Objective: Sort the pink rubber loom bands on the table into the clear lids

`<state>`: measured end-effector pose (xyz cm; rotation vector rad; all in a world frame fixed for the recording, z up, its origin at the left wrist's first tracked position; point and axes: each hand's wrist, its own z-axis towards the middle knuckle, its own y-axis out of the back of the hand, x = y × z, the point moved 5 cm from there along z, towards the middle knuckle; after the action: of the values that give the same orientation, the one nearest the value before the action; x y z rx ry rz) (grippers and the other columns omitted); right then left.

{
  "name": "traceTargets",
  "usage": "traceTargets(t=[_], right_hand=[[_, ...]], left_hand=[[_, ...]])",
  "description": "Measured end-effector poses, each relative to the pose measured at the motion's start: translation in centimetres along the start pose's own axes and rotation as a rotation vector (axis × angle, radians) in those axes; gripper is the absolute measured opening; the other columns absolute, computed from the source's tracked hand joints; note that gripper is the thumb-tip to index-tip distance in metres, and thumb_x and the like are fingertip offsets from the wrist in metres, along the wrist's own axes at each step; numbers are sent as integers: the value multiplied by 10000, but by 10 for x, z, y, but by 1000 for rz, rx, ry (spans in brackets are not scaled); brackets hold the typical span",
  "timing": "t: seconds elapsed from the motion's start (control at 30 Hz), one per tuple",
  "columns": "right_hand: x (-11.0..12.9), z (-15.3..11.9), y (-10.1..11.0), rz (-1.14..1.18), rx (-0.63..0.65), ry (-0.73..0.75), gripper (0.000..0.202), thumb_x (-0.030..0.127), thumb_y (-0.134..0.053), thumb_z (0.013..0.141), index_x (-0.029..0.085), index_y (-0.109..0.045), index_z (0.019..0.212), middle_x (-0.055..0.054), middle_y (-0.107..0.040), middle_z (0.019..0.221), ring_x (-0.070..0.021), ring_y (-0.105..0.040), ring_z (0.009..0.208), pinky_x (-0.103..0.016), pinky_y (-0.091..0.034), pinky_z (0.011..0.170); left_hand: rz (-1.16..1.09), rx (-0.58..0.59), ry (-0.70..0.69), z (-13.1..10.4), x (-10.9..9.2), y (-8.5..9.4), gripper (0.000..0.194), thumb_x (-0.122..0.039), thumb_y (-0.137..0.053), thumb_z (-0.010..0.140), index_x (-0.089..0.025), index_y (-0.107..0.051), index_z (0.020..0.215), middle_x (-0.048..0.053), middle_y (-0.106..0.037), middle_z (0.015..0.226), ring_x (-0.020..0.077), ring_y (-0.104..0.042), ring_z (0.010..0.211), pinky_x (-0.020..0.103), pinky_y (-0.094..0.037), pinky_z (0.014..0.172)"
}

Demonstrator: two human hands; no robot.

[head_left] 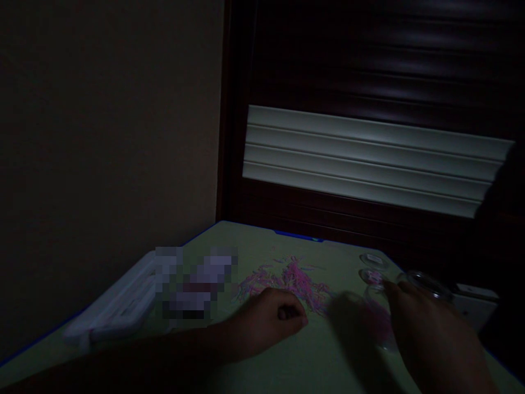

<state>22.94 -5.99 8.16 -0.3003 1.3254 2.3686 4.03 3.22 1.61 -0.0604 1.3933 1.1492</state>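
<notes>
A loose pile of thin pink and pale sticklike pieces point(293, 282) is spread over the pale tabletop point(328, 355). At its near edge is my left hand point(273, 320), fingers curled round with the thumb meeting the fingertips. Anything in that pinch is too small or dark to see. My right hand point(430, 323) reaches over the right side, back upward, its fingertips hidden or blurred. Beside it stands a clear container point(379, 323) with pink contents, partly covered by the hand. A small round clear dish point(372, 276) with pink bits lies just past the fingers.
Another round clear lid or dish point(374, 260) lies farther back. Behind my right hand is a clear round-rimmed jar point(426, 284), near a white box point(476, 303). A white tray-like case point(115, 306) and a pixelated item point(200, 284) occupy the left. Wall and dark slatted panel border the table.
</notes>
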Motion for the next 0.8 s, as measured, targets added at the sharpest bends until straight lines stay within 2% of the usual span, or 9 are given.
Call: traceTargets(t=[0.23,0.4,0.5,0.6,0.67,0.73,0.8], right_hand=[[-2,-1,-9,-2,-60,88,375,-11,-408,692,112,-628,968,-141,-651,849,-253,-611,649,-376,-456,544],[1,-2,-3,22,-92,70,373,-29,-421,675,105,-641,944,-143,-656,858,-268,-619,702,-408,-478,616],[3,-2,2,48,-122,90,408,-27,-426,664,87,-626,1001,-156,-651,920,-280,-620,741,-422,-487,632],[12,0,7,114,-184,180,434,-15,-432,668,79,-603,1056,-158,-644,959,-292,-610,820,-412,-493,649],[24,0,10,208,-206,293,408,-8,-429,695,106,-607,1044,-136,-648,934,-265,-612,806,-375,-493,645],[39,-2,11,363,-188,427,373,1,-421,737,152,-605,1025,-89,-649,880,-209,-613,731,-314,-486,612],[51,-2,9,522,-124,463,322,29,-445,775,177,-594,1019,-48,-635,821,-180,-598,720,-276,-467,609]], left_hand=[[2,-6,13,0,1,0,176,-278,-537,790,-143,-649,792,4,-595,729,118,-533,674,191,-404,602],[-12,-5,12,1,1,1,170,-273,-547,784,-138,-650,784,5,-598,726,117,-536,670,184,-403,595],[-19,-16,16,1,1,2,171,-277,-552,782,-138,-651,786,5,-600,729,116,-537,668,182,-403,592],[-26,-14,29,1,3,1,182,-286,-547,786,-136,-650,787,5,-598,715,117,-537,660,184,-402,591],[-24,-15,25,1,3,0,180,-285,-545,788,-140,-652,788,4,-599,713,118,-539,661,185,-402,594],[-10,-19,7,1,2,0,170,-278,-548,786,-145,-654,791,1,-601,720,117,-542,666,185,-402,598],[6,-26,-12,0,0,0,153,-257,-546,783,-149,-654,793,-3,-600,723,114,-543,665,182,-400,598]])
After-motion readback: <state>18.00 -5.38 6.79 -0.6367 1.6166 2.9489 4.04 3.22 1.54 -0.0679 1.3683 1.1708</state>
